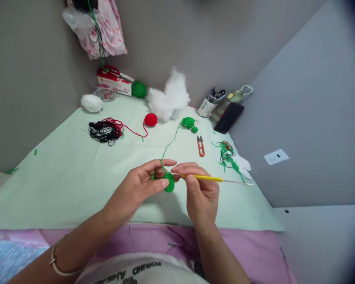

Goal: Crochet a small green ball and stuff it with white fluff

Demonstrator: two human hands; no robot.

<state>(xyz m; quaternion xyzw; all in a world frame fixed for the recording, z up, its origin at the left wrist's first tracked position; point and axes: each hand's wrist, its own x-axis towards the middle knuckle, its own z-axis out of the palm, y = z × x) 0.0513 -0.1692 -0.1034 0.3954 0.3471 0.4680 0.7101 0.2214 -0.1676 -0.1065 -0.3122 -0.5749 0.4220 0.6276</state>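
Between the thumb and fingers of my left hand is a small round green crochet piece. Green yarn runs over my left index finger and back to a green yarn ball. My right hand is closed around a yellow-handled crochet hook, held nearly level. The hook's left tip meets the top of the green piece; its other metal end points right, free. Whether a loop sits on the tip is too small to tell.
Orange thread snips lie beyond my right hand. Green yarn scraps are at the right, black yarn and a red yarn ball at the left. White stuffing, a pen cup and a phone stand along the back.
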